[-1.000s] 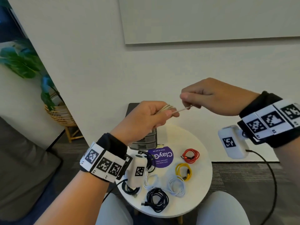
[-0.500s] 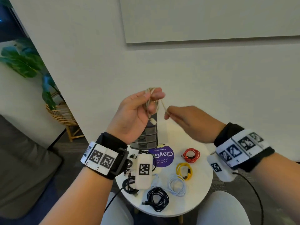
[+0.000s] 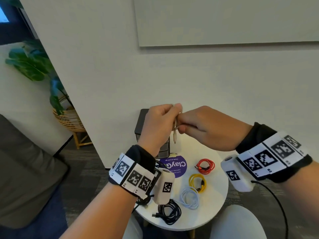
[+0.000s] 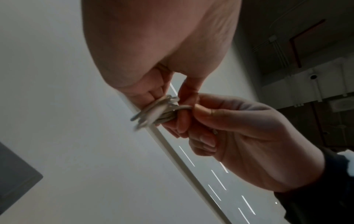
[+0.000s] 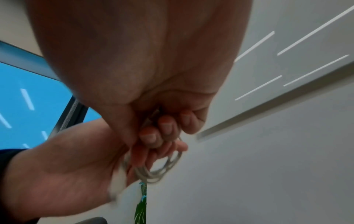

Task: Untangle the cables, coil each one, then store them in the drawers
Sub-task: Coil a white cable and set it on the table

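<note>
Both hands are raised above the round white table (image 3: 219, 202) and meet on a small beige cable coil (image 3: 175, 125). My left hand (image 3: 160, 123) grips the coil (image 4: 157, 112) between thumb and fingers. My right hand (image 3: 198, 125) pinches the cable (image 5: 159, 171) against it, its fingers curled round the strand. A loose plug end (image 3: 174, 138) hangs below the hands. Behind them stands the grey drawer unit (image 3: 143, 121), mostly hidden. On the table lie coiled cables: red (image 3: 206, 166), yellow (image 3: 197, 181), white (image 3: 189, 197), dark blue (image 3: 170, 213).
A purple round sticker (image 3: 174, 167) lies on the table by the drawers. Another black cable (image 3: 158, 165) sits partly under my left wrist. A wall runs close behind the table. A potted plant in a wicker basket (image 3: 69, 121) stands at the left, a grey sofa (image 3: 25, 169) nearer.
My right hand, which pulled the cable end out to the right a second ago, has come in against my left hand. Both hands dropped slightly, and the coil is now between them.
</note>
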`<state>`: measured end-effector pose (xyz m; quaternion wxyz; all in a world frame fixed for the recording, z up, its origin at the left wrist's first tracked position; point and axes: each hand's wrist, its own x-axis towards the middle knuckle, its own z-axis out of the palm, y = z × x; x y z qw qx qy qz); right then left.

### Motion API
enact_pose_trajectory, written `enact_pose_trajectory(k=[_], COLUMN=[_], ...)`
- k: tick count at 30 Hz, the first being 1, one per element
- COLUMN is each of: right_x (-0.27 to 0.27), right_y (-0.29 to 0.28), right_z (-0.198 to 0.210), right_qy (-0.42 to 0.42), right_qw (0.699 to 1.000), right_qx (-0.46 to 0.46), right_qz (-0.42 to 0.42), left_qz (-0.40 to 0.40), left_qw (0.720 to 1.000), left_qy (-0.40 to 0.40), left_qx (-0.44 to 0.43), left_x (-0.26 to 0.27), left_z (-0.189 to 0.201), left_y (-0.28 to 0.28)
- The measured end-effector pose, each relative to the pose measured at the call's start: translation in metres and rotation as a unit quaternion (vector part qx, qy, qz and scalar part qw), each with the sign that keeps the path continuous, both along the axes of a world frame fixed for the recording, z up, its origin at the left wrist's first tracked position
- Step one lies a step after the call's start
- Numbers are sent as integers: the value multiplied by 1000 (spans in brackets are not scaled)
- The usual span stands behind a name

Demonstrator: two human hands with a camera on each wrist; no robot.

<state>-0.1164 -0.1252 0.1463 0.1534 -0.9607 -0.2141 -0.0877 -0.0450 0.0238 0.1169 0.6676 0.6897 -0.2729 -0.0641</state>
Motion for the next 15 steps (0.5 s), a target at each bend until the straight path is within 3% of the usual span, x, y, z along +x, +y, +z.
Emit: enact_pose_trajectory(k=[3, 9, 12, 15], right_x=[-1, -6, -7, -10], right_y=[0, -3, 0, 2], right_z=[-4, -7, -7, -4], right_qy=[-3, -12, 6, 50], right_qw=[999, 996, 998, 991], right_qx=[41, 83, 69, 123], right_qz=[-10, -14, 11, 21], left_qz=[6, -107, -105, -94], left_qw=[1000, 993, 993, 994], left_qy=[-21, 20, 5, -8], left_qx=[9, 50, 50, 49], left_x=[2, 2, 0, -2], left_z=[3, 6, 7, 5], left_y=[-1, 7, 8, 6])
